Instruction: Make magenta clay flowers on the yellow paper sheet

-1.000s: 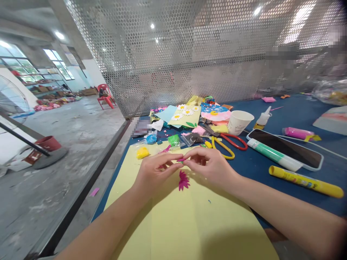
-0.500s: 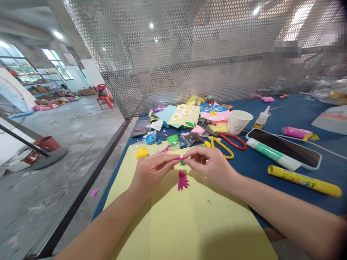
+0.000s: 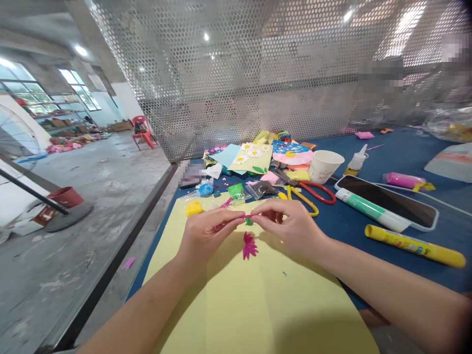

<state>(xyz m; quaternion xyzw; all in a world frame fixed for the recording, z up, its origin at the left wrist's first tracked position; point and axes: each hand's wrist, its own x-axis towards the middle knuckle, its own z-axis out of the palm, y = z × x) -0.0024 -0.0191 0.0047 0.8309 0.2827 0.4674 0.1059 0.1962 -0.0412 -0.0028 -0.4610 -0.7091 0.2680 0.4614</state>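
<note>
Between the fingertips of both hands stretches a thin strip of magenta clay [image 3: 247,216]. My left hand [image 3: 206,228] pinches one end, and a bit more magenta shows inside its curled fingers. The other end is pinched by the thumb and forefinger of my right hand [image 3: 282,219]. Just below lies a magenta petal shape [image 3: 250,246], fanned out on the pale yellow paper [image 3: 236,305]. A small green piece [image 3: 249,222] shows right behind the strip, partly covered by it.
Beyond the hands lie yellow clay [image 3: 193,208], green clay [image 3: 236,191], a bag of dark clay [image 3: 262,189] and scissors with red and yellow handles [image 3: 324,199]. A paper cup [image 3: 325,166], glue bottle [image 3: 356,161], phone [image 3: 391,199] and yellow glue stick [image 3: 415,246] are at right.
The magenta strip between my fingertips looks slightly longer and thinner, with the hands a touch further apart. Otherwise the hands hold nearly the same place, and the view has shifted very slightly.
</note>
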